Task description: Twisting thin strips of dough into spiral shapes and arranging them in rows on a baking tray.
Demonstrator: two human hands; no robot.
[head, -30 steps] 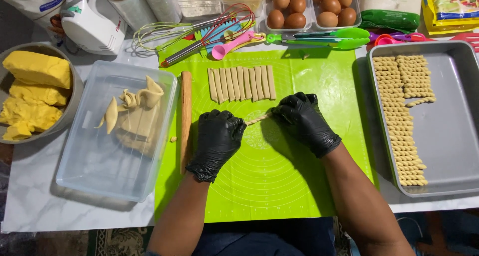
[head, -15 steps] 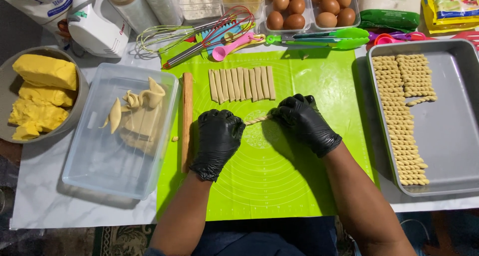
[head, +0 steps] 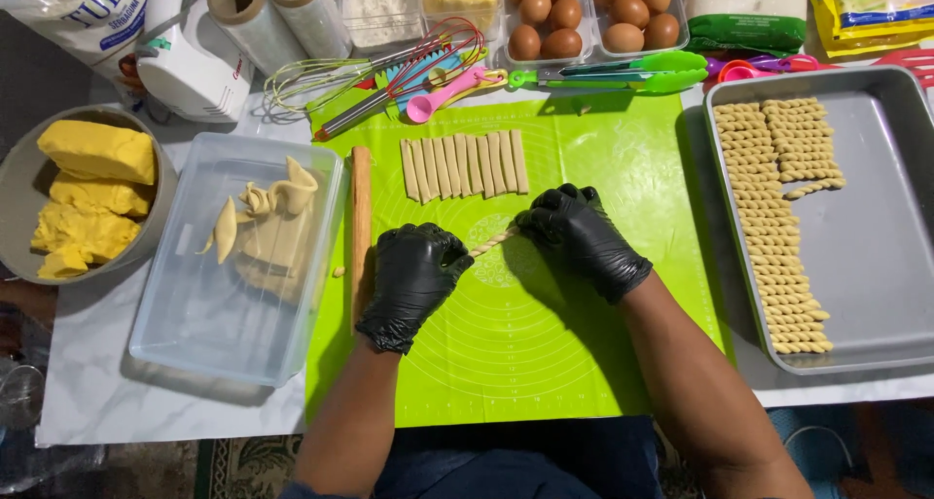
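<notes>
The left hand (head: 413, 280) and the right hand (head: 582, 238), both in black gloves, hold between their fingertips the two ends of one thin dough strip (head: 492, 239) in the middle of the frame, just over the green silicone mat (head: 545, 353). Each hand is closed narrow on its end, probably so that the strip can be twisted like the spirals already lying in rows in the grey baking tray (head: 876, 266) at the right. Flat cut strips (head: 465, 165) wait above the hands, and a wooden stick (head: 361, 217) lies beside the left hand. Compared with the earlier frames, the hands keep almost the same place; the view sits slightly differently.
</notes>
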